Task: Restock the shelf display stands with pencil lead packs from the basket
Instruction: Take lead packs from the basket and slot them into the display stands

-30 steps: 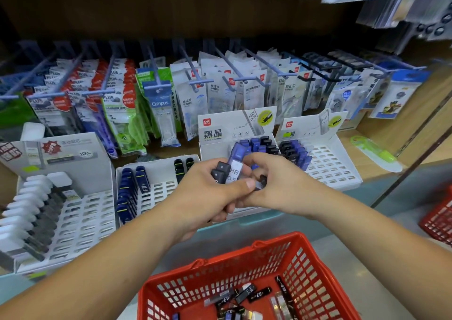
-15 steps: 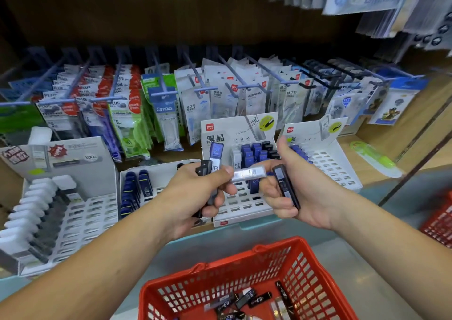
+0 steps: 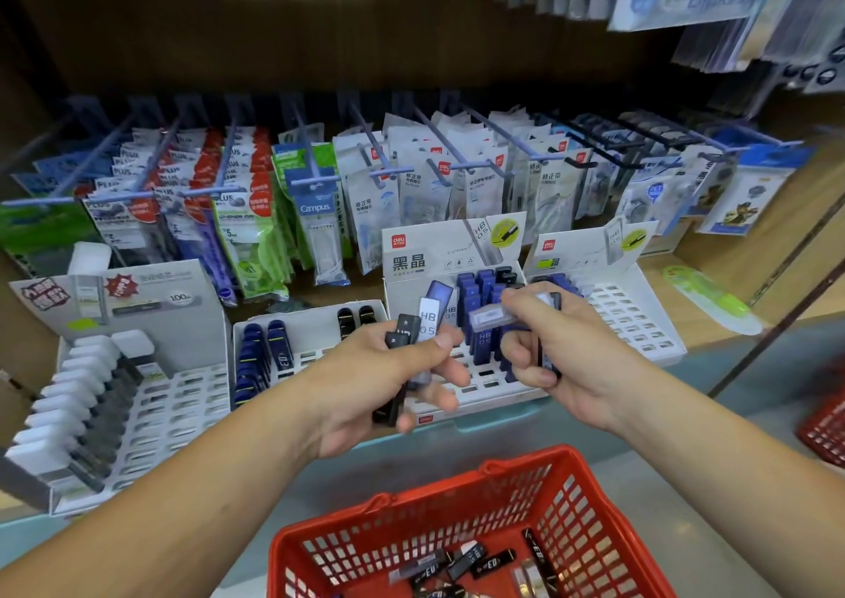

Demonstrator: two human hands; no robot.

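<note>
Pencil lead packs (image 3: 430, 318) stand bunched upright in the left hand (image 3: 379, 378), whose curled fingers grip a blue-capped pack marked HB 0.5 together with several black ones. The right hand (image 3: 567, 359) pinches a translucent pack (image 3: 491, 317) between thumb and forefinger, held roughly level, and clasps a dark pack (image 3: 547, 362) under its remaining curled fingers. Both hands are raised close together, not touching, in front of the centre display stand (image 3: 457, 254), a white slotted tray whose rear rows carry upright blue packs (image 3: 478, 286). Similar white stands flank it: the left stand (image 3: 315, 323) with dark blue packs along its left side, and the right stand (image 3: 640, 318). Below the forearms sits the red basket (image 3: 411, 510), with loose black and clear packs (image 3: 462, 563) lying on its floor. Hanging packets (image 3: 411, 185) on pegs fill the shelf behind the stands.
</note>
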